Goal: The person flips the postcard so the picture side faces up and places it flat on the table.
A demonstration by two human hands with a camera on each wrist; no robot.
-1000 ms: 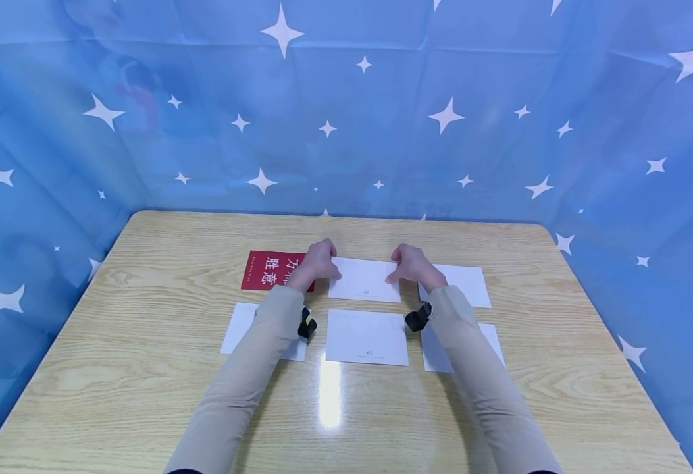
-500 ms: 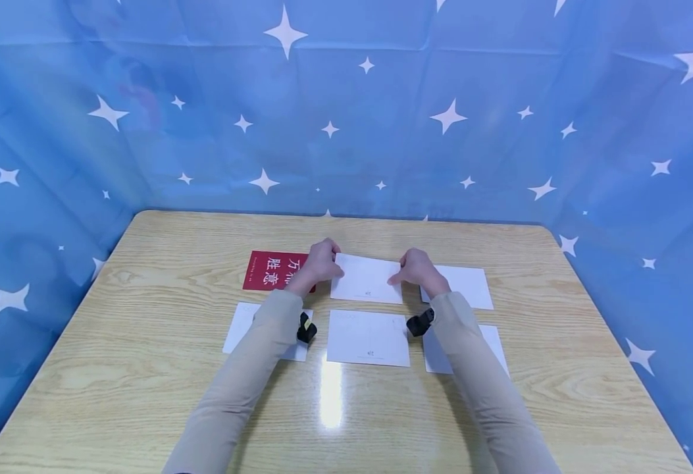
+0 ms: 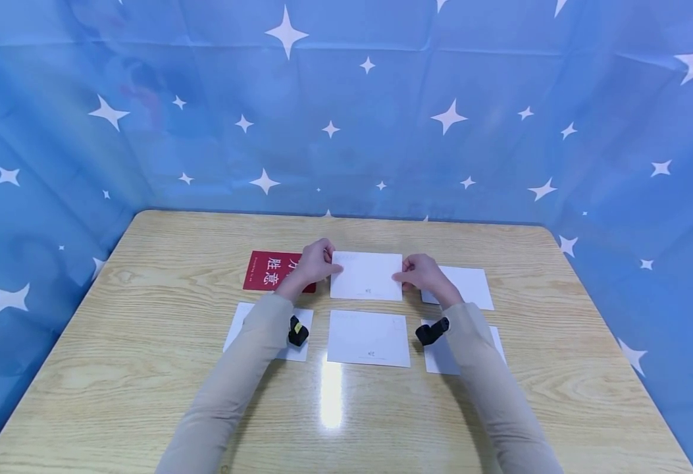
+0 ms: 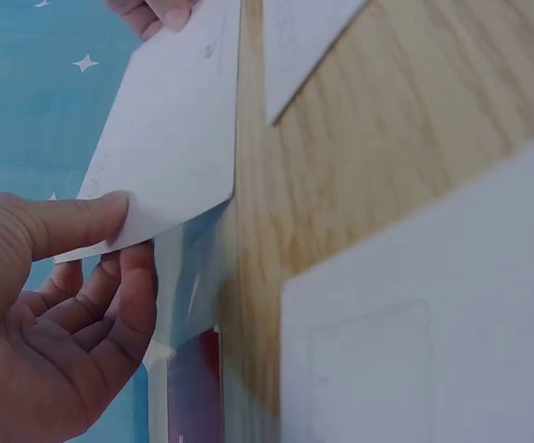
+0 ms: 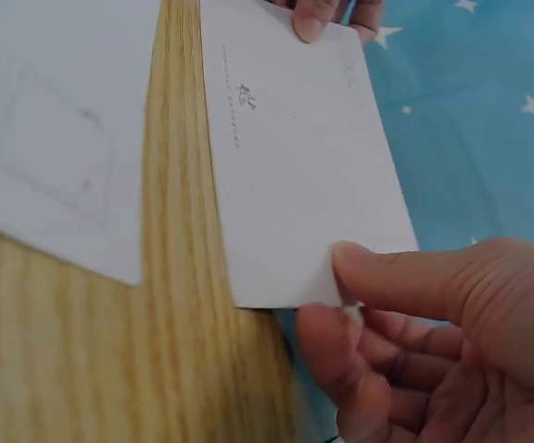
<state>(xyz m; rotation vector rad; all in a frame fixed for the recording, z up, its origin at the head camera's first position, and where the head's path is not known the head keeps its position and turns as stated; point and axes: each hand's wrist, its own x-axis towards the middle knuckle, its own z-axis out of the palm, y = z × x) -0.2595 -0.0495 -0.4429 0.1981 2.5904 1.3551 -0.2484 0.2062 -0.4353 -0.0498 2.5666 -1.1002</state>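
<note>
White card [image 3: 366,276]: I am holding it toward the far side of the tabletop [image 3: 115,368], between a red card [image 3: 263,271] on my left and a far-right card [image 3: 466,287] on my right.
Left hand [image 3: 316,260]: I am pinching the card's left end, thumb lying on the white face, fingers bending underneath, leaving only the card's thickness between them.
Right hand [image 3: 426,273]: I am pinching the opposite end the same narrow way, thumb on top, fingers behind.
Direction: the long axis is running left to right, from hand to hand; a small printed mark [image 3: 368,291] is sitting by the long edge nearest me.
Tilt: the face is leaning toward me; whether the near edge is touching the tabletop, I cannot tell.
Near row: a centre card [image 3: 368,337] is lying just in front, while a near-left card [image 3: 237,322] and a near-right card [image 3: 439,355] are showing partly beneath my sleeves [image 3: 222,401].
Red card: it is displaying white characters, my left arm covering one side.
Backdrop: blue starry cloth [image 3: 216,151] is hanging behind.
</note>
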